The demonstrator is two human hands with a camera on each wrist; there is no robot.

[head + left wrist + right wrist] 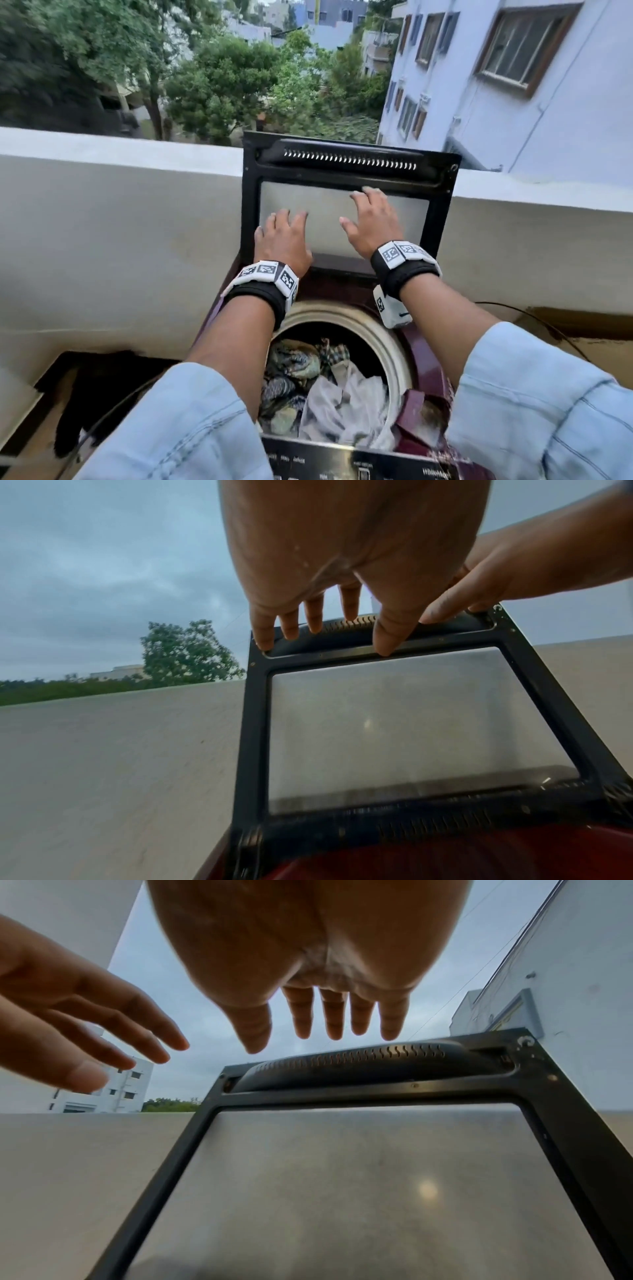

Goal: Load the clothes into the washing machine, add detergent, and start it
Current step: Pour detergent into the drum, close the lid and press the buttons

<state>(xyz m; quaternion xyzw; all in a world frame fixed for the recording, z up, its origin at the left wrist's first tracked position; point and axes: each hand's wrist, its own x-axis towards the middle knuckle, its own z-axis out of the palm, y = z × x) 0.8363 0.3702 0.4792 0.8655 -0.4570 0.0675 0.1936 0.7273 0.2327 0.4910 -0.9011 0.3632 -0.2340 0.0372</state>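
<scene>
- Lid (346, 219) of washing machine (421, 356) stands raised; clothes (329, 387) fill drum.
- Your left hand (282, 240) & right hand (371, 219): fingers spread, straight, near lid glass; contact unclear.

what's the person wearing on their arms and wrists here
Both forearms come out of loose, light blue denim-like sleeves pushed up below the elbow. Each wrist carries a black band topped with white blocks printed with black square code markers. A small white camera unit hangs under the right wrist. The hands are bare, no gloves.

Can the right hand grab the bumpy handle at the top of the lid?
Probably yes. The right hand hovers open just short of the ribbed handle on the raised lid, with nothing between.
</scene>
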